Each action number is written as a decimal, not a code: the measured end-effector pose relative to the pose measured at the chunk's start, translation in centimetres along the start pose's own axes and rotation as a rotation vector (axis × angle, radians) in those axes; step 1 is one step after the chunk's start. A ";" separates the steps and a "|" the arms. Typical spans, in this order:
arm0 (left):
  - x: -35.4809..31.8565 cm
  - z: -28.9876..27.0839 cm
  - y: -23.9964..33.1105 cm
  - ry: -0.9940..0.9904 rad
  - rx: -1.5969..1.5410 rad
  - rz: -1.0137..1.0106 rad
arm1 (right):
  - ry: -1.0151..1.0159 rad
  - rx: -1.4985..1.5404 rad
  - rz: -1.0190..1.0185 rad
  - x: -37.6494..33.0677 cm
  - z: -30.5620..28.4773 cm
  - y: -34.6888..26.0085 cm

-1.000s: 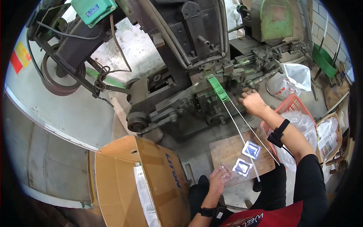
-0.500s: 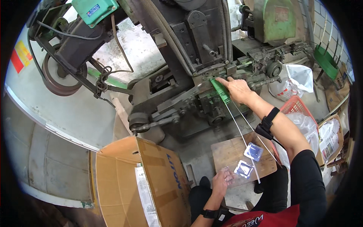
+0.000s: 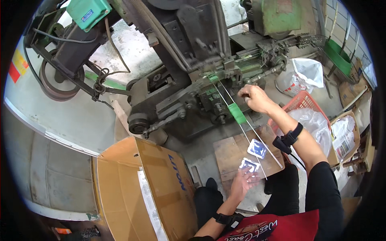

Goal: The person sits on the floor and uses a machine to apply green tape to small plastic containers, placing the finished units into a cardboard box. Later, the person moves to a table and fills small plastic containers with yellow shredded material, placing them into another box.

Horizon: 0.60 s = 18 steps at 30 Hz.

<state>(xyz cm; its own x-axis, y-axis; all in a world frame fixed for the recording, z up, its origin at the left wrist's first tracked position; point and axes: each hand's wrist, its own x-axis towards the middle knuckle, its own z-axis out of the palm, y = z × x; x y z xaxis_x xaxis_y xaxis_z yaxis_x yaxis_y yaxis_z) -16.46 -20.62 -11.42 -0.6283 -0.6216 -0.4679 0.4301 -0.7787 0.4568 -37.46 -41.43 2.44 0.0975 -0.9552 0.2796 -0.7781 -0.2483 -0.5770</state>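
My right hand (image 3: 256, 99) hovers in front of the machine, fingers loosely bent and a gap beside the thumb, with nothing visible in it. Just below it, a ribbed green piece (image 3: 237, 113) lies across two thin white rods (image 3: 263, 141) that slope from the machine toward me. My left hand (image 3: 242, 184) is low over the wooden board (image 3: 229, 154), its fingers around a clear plastic piece (image 3: 253, 179), partly blurred. Its fingertips reach a blue-and-white square packet (image 3: 249, 164). A second such packet (image 3: 256, 148) lies farther up, beside the rods.
The dark, greasy machine (image 3: 177, 100) spans the far side. A large cardboard box (image 3: 161, 180) stands at left. To the right are a white bag (image 3: 297, 76), a red plastic basket (image 3: 309, 100) and a carton with paper (image 3: 343, 134).
The green piece has slid down the rods toward me, and my right hand has come off it. My left hand has reached forward to the nearer packet. The whole view has shifted somewhat.
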 end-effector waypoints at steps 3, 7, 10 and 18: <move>-0.6 3.0 -1.5 -0.076 -0.016 -0.041 | -0.020 0.247 -0.031 -0.1 2.0 0.7; -0.6 5.8 -2.6 -0.106 -0.032 -0.003 | -0.109 0.316 0.042 -1.1 3.2 1.0; -0.7 7.9 -2.4 -0.077 -0.054 0.056 | -0.097 0.206 0.007 -3.5 1.8 0.1; 0.0 9.8 -1.1 -0.003 -0.142 0.238 | -0.306 0.283 0.079 -15.1 -1.4 -2.5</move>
<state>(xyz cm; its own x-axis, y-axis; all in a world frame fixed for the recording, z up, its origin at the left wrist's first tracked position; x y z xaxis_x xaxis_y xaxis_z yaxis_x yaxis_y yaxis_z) -23.27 -18.90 -4.48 -0.5005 -0.7884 -0.3576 0.6523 -0.6150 0.4431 -37.88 -26.17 0.73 0.2573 -0.9663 0.0095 -0.5938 -0.1658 -0.7873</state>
